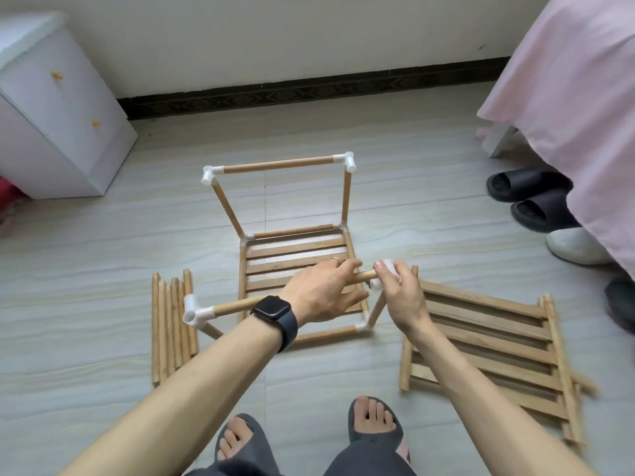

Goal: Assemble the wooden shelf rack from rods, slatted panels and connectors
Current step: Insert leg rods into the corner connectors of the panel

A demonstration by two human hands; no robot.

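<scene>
My left grip [323, 293] holds a pale round wooden rod [233, 308] level, a white plastic corner connector [196, 312] on its left end. My right grip [398, 293] pinches a second white plastic connector [386, 266] at its other end. Beyond both stands the half-built rod frame [278, 165], a slatted wooden panel [295, 249] as its base. Loose wooden rods [171, 324] lie left of my left grip, spare slatted panels [488, 345] right of my right.

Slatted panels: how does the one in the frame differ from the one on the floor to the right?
The framed panel sits inside rods joined by white connectors; the loose panel lies outside them, unattached. The framed panel's slats run nearly level across the view; the loose panel's slats slant down to the right. Both lie flat and are wooden, with parallel slats.
</scene>
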